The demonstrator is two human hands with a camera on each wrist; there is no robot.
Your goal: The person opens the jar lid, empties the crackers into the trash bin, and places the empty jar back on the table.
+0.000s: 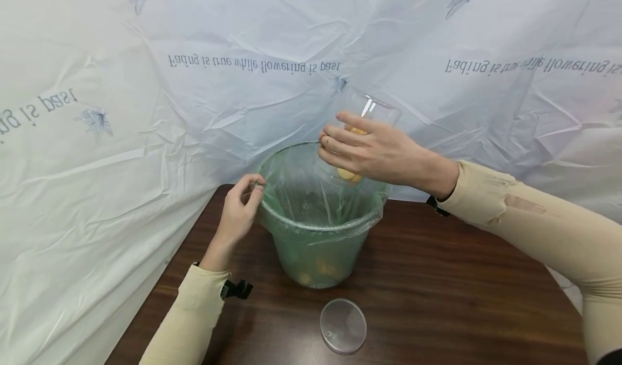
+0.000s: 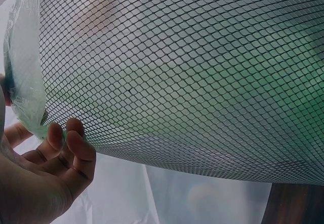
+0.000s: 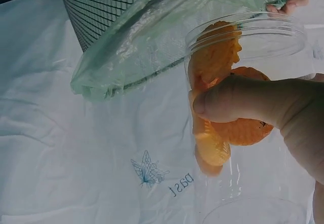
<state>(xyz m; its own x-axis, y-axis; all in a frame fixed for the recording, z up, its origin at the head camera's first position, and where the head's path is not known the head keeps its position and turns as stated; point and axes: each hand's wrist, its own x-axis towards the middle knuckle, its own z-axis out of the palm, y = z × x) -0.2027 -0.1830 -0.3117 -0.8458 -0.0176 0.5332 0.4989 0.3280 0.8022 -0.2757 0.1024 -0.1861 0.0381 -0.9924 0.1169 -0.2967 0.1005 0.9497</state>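
My right hand (image 1: 376, 150) grips a clear plastic jar (image 1: 381, 111), tilted with its mouth lowered over the green-lined mesh trash can (image 1: 316, 246). Several orange-yellow, ridged, cookie-like pieces (image 3: 243, 133) lie inside the jar, some near its threaded mouth in the right wrist view. My left hand (image 1: 240, 205) holds the left side of the can's rim, where the thin green bag (image 2: 26, 57) folds over. In the left wrist view, its fingers curl against the outside of the mesh. Blurred yellowish pieces (image 1: 324, 267) show through the can's lower wall.
A round clear lid (image 1: 343, 326) lies on the dark wooden table (image 1: 452, 295) in front of the can. A white printed sheet (image 1: 252, 25) hangs behind the table and along its left side.
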